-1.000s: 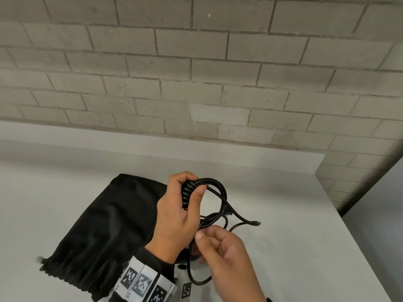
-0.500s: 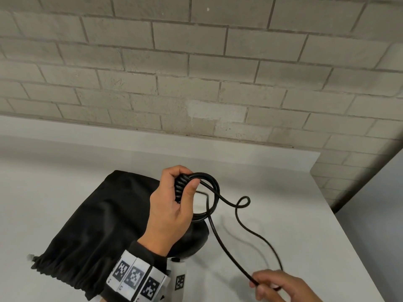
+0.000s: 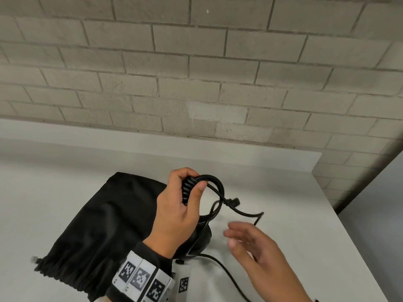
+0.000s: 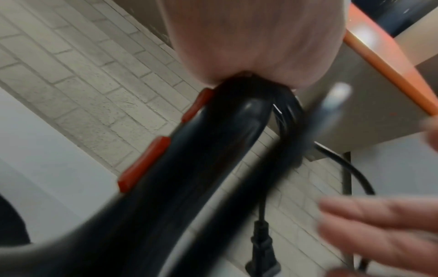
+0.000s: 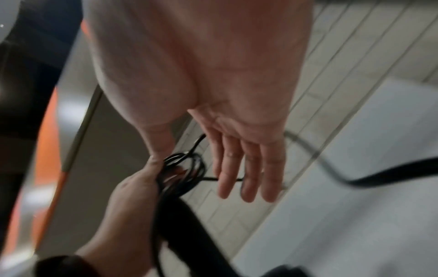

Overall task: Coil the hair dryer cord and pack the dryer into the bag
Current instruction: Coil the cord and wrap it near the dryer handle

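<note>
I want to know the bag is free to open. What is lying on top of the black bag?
The black bag lies flat on the table. The left hand and hair dryer cover its right edge; contact there is hidden.

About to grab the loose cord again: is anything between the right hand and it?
Nothing visible. The right hand is open beside the loose cord, with only bare table between; the left hand holds the coils.

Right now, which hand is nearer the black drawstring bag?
Left. The left hand is over the black drawstring bag's right edge, gripping the coiled cord. The right hand hovers open farther right, over the white table, apart from the bag.
</note>
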The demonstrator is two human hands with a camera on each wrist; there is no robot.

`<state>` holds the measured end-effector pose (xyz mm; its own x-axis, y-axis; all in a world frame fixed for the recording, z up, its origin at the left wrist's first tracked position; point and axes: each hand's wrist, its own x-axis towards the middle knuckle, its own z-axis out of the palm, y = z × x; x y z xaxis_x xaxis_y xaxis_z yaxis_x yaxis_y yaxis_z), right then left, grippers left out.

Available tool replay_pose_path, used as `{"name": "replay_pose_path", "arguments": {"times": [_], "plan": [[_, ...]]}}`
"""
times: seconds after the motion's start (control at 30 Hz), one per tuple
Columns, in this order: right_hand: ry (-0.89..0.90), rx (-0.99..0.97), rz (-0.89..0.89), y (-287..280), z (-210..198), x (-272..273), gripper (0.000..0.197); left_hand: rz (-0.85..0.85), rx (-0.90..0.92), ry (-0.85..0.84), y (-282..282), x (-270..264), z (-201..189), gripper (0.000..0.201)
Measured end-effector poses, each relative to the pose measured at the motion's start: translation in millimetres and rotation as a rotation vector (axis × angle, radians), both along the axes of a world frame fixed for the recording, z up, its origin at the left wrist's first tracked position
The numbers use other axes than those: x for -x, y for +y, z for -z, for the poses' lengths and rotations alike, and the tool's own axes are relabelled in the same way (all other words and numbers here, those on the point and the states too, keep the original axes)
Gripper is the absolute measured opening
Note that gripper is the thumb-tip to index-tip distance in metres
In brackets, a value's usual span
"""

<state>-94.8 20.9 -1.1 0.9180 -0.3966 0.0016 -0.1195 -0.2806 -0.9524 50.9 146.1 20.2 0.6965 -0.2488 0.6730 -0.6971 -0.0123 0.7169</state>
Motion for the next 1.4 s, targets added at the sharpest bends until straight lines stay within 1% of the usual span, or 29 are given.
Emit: {"name": "replay_pose_path", "arguments": {"times": [0.1, 0.17, 0.23, 0.33, 0.4, 0.47, 0.57, 0.67, 0.7, 0.73, 0.8, 0.83, 0.87, 0.9, 0.93, 0.97, 1.0, 1.07, 1.13, 1.17, 1.27, 1.3, 1.33, 1.4], "plan": [[0.01, -0.101, -0.012, 21.1, -11.6, -29.4, 0.037, 0.016, -0.022, -0.009, -2.1, 3.2, 2.4, 0.014], [0.017, -0.186, 0.001, 31.5, -12.2, -39.4, 0.028, 0.012, -0.022, 0.001, -1.3, 2.9, 2.9, 0.014], [0.004, -0.309, 0.018, 37.6, -10.8, -40.7, 0.021, 0.016, -0.019, 0.004, -0.1, 1.9, 2.3, 0.014], [-0.024, -0.486, 0.066, 40.2, -8.3, -36.4, 0.017, 0.035, -0.027, -0.011, -1.2, 5.2, 1.5, 0.016], [-0.04, -0.566, 0.077, 39.4, -9.1, -33.6, 0.015, 0.05, -0.031, -0.012, -4.0, 8.3, 1.7, 0.017], [-0.031, -0.568, 0.028, 35.5, -10.3, -29.4, 0.017, 0.046, -0.031, -0.006, -4.8, 8.3, 2.6, 0.016], [-0.054, -0.491, -0.047, 23.7, -8.0, -20.0, 0.016, 0.031, -0.013, 0.007, -1.4, 2.6, 4.1, 0.013], [-0.163, -0.431, -0.021, 8.5, -3.7, -4.3, 0.024, 0.013, -0.005, -0.001, 1.8, -1.6, 2.4, 0.012], [-0.199, -0.454, -0.019, 3.7, -2.1, 1.6, 0.022, 0.016, 0.003, -0.002, 2.5, -2.5, 1.4, 0.013], [-0.225, -0.5, -0.028, -1.4, -0.7, 8.1, 0.026, 0.019, 0.011, -0.003, 3.2, -3.4, 0.6, 0.013], [-0.244, -0.651, -0.024, -14.5, 1.6, 21.6, 0.056, 0.002, 0.017, 0.001, 5.3, -6.1, 0.5, 0.013], [-0.25, -0.716, 0.02, -21.2, 2.7, 27.2, 0.065, -0.013, 0.018, 0.009, 6.8, -7.6, 0.7, 0.013], [-0.242, -0.758, 0.072, -27.2, 3.0, 31.8, 0.068, -0.027, 0.02, 0.02, 8.2, -9.5, 1.4, 0.013], [-0.215, -0.762, 0.094, -33.2, 4.1, 36.4, 0.065, -0.035, 0.022, 0.028, 9.4, -10.8, 2.2, 0.013], [-0.164, -0.731, 0.125, -39.0, 6.0, 39.5, 0.054, -0.04, 0.025, 0.033, 10.3, -12.1, 3.1, 0.013], [-0.131, -0.686, 0.144, -45.8, 11.6, 42.2, 0.035, -0.04, 0.026, 0.038, 10.9, -12.8, 3.7, 0.013], [-0.094, -0.629, 0.181, -51.5, 16.4, 43.7, 0.025, -0.038, 0.027, 0.042, 11.2, -13.2, 4.2, 0.013], [0.03, -0.425, 0.21, -61.5, 31.1, 45.3, 0.042, -0.029, 0.027, 0.046, 11.1, -13.0, 4.8, 0.013], [0.107, -0.161, 0.205, -63.0, 41.2, 43.5, 0.048, -0.017, 0.032, 0.045, 10.4, -12.0, 5.4, 0.013], [0.112, -0.024, 0.21, -60.6, 44.0, 41.5, 0.052, -0.006, 0.037, 0.046, 10.1, -11.2, 5.5, 0.013], [0.009, 0.316, 0.27, -48.2, 45.6, 29.2, 0.072, 0.034, 0.05, 0.051, 9.1, -8.1, 5.9, 0.014], [-0.038, 0.403, 0.282, -41.1, 39.2, 24.1, 0.075, 0.046, 0.051, 0.055, 8.6, -6.7, 6.0, 0.014], [-0.103, 0.468, 0.275, -34.9, 33.2, 19.2, 0.072, 0.057, 0.051, 0.06, 8.1, -5.4, 6.4, 0.015], [-0.183, 0.515, 0.209, -22.6, 16.8, 10.1, 0.057, 0.078, 0.053, 0.065, 7.5, -3.7, 7.5, 0.015]]}}
